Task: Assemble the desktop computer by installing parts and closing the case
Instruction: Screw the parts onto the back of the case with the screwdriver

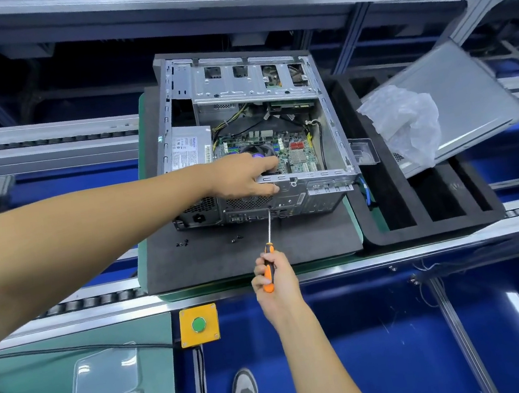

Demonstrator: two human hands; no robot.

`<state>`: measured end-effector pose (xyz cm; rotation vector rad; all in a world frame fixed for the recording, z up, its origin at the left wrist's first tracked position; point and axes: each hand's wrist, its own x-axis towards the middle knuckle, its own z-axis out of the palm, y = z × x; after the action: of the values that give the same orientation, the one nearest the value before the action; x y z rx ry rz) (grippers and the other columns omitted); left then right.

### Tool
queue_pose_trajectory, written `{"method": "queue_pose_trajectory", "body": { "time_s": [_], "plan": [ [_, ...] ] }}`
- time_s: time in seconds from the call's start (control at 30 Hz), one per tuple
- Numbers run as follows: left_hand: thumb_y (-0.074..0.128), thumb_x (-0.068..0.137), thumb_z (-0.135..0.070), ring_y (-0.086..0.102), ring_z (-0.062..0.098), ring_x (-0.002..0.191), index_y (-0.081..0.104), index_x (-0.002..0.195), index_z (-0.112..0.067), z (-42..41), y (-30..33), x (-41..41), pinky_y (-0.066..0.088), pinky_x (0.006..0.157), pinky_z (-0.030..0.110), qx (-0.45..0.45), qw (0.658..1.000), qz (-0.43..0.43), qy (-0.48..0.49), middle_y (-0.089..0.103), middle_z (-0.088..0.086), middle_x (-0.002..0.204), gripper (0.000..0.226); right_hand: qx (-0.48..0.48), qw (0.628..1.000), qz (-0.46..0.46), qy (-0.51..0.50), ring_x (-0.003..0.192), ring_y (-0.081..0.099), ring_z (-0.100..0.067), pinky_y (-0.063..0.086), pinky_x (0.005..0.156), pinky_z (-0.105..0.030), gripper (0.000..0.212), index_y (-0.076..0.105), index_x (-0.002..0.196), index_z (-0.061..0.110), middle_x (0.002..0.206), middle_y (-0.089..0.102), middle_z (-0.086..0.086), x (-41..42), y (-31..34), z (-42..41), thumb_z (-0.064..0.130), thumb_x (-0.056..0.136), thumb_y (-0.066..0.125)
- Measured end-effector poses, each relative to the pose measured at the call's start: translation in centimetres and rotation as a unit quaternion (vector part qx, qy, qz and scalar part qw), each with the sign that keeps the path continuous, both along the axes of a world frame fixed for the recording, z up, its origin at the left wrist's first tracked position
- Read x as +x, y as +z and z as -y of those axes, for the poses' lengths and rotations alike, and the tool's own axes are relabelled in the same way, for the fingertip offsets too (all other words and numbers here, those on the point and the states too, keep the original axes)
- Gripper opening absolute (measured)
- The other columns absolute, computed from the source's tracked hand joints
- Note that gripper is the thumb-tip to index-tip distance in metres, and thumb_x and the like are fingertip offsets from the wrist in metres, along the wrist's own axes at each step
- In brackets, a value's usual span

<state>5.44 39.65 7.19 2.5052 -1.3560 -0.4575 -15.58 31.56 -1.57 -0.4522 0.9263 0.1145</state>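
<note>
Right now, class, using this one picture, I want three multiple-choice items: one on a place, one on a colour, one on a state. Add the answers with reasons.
1. Where do the loose screws lie?
A. on the foam mat
B. inside the case
C. on the side panel

2. What colour is the button?
A. red
B. green
C. blue

3. What state is the case in?
A. closed
B. open, side panel off
C. upside down

Answers: 1 A, they sit on the foam mat before the case. 2 B, green on a yellow box. 3 B, the board shows and the side panel lies to the right.
</note>
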Motion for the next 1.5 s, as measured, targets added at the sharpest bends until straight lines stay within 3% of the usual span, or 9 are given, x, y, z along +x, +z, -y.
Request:
{"method": "queue_pose_trajectory", "body": {
  "time_s": [0.27,0.5,0.57,0.63,0.7,0.8,1.0,1.27,1.5],
  "plan": [
    [0.051,0.099,-0.055,0.041,0.017,0.051,0.037,0.097,-0.024,0.0,-0.4,0.2,0.028,0.05,0.033,0.004,1.0,0.001,-0.001,0.048,0.004,0.058,0.035,-0.477,0.873,-0.055,0.087,0.057,0.059,-0.016,0.046,0.047,-0.033,0.013,0.067,0.102,0.025,0.078,0.07,0.006,-0.3,-0.4,-0.3,0.02,0.091,0.062],
    [0.052,0.099,-0.053,0.038,0.013,0.05,0.035,0.095,-0.025,0.1,-0.4,0.2,0.025,0.05,0.033,-0.001,1.0,0.005,-0.005,0.044,-0.001,0.057,0.033,-0.681,0.716,-0.071,0.135,0.061,0.046,-0.026,0.041,0.051,-0.037,0.034,0.031,0.075,0.028,0.07,0.052,-0.001,-0.3,-1.1,-0.4,0.013,0.087,0.058],
    [0.052,0.1,-0.053,0.039,0.016,0.05,0.035,0.095,-0.024,0.0,-0.3,0.2,0.025,0.05,0.033,0.002,1.0,0.001,-0.007,0.047,0.002,0.057,0.034,-0.592,0.798,-0.031,0.109,0.053,0.049,-0.025,0.042,0.047,-0.035,0.034,0.035,0.072,0.023,0.066,0.055,-0.004,-0.4,-1.3,-0.2,0.006,0.089,0.058],
    [0.052,0.1,-0.052,0.039,0.016,0.049,0.036,0.096,-0.023,0.0,-0.3,0.3,0.025,0.05,0.033,0.003,1.0,-0.003,-0.009,0.046,0.003,0.056,0.034,-0.334,0.941,0.005,0.05,0.045,0.048,-0.018,0.036,0.039,-0.026,0.029,0.043,0.071,0.014,0.066,0.056,-0.008,0.0,-1.4,0.2,-0.003,0.09,0.057],
    [0.053,0.1,-0.052,0.038,0.015,0.048,0.039,0.099,-0.02,0.0,-0.4,0.3,0.025,0.049,0.033,-0.002,1.0,0.001,-0.004,0.043,0.0,0.054,0.035,-0.06,0.998,0.013,0.018,0.046,0.048,-0.011,0.03,0.035,-0.019,0.018,0.052,0.078,0.011,0.066,0.055,-0.005,0.1,-0.9,0.4,0.0,0.091,0.056],
    [0.054,0.099,-0.052,0.04,0.013,0.05,0.042,0.103,-0.018,0.1,-0.5,0.4,0.025,0.05,0.033,-0.005,1.0,0.006,-0.001,0.044,-0.001,0.054,0.037,0.024,0.999,0.009,0.031,0.057,0.063,-0.01,0.032,0.036,-0.016,0.007,0.061,0.095,0.008,0.075,0.068,-0.002,-0.4,-0.9,0.5,0.01,0.095,0.054],
    [0.053,0.099,-0.055,0.042,0.015,0.051,0.039,0.099,-0.023,0.1,-0.8,0.6,0.026,0.05,0.032,-0.006,1.0,0.005,-0.005,0.049,0.001,0.056,0.035,-0.217,0.973,-0.047,0.07,0.051,0.049,-0.008,0.025,0.04,-0.021,0.024,0.079,0.096,0.018,0.09,0.077,0.011,-0.1,-0.3,0.0,0.013,0.09,0.057],
    [0.051,0.097,-0.058,0.044,0.016,0.053,0.035,0.095,-0.029,0.1,-1.2,0.8,0.027,0.051,0.033,-0.01,1.0,0.004,-0.012,0.053,0.005,0.062,0.033,-0.568,0.818,-0.053,0.072,0.057,0.058,-0.026,0.043,0.048,-0.031,0.03,0.038,0.072,0.02,0.069,0.06,-0.006,-0.2,-0.2,-0.9,0.009,0.087,0.061],
    [0.049,0.097,-0.06,0.044,0.016,0.053,0.033,0.095,-0.032,0.1,-1.1,0.9,0.027,0.05,0.032,-0.011,1.0,0.005,-0.015,0.054,0.005,0.062,0.032,-0.215,0.973,0.01,0.084,0.048,0.055,-0.017,0.036,0.041,-0.023,0.033,0.04,0.07,0.014,0.064,0.058,-0.009,-0.1,-0.2,1.2,-0.006,0.088,0.059]
  ]
}}
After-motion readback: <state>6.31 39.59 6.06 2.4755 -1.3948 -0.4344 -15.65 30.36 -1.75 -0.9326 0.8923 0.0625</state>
